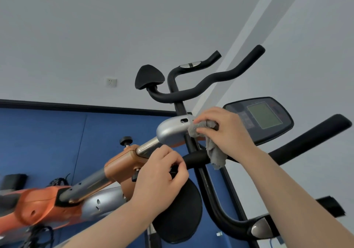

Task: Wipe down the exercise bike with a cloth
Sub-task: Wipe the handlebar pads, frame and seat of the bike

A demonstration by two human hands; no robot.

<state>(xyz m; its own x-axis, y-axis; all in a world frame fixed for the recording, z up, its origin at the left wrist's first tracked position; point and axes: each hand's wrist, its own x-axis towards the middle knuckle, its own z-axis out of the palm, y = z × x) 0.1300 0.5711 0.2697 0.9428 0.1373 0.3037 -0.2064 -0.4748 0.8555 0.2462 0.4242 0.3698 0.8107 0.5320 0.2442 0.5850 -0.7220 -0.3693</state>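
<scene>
I see the cloth [208, 142], grey and bunched, pressed against the silver housing [172, 131] at the top of the bike [122, 163], where the handlebar [206, 83] stem meets it. My right hand [224, 131] grips the cloth, fingers and thumb curled round the wad, while a loose tail hangs down over a black bar below. My left hand [162, 173] is lower and nearer me, fingers curled round a dark part just beside the orange clamp [122, 161] on the steel post; what it pinches is mostly hidden by the fingers. Behind the right hand sits the console [264, 117], its screen blank. A black pad [178, 209] lies under the left hand. Beyond are a blue panel [47, 136], a grey wall and a socket [111, 82].
</scene>
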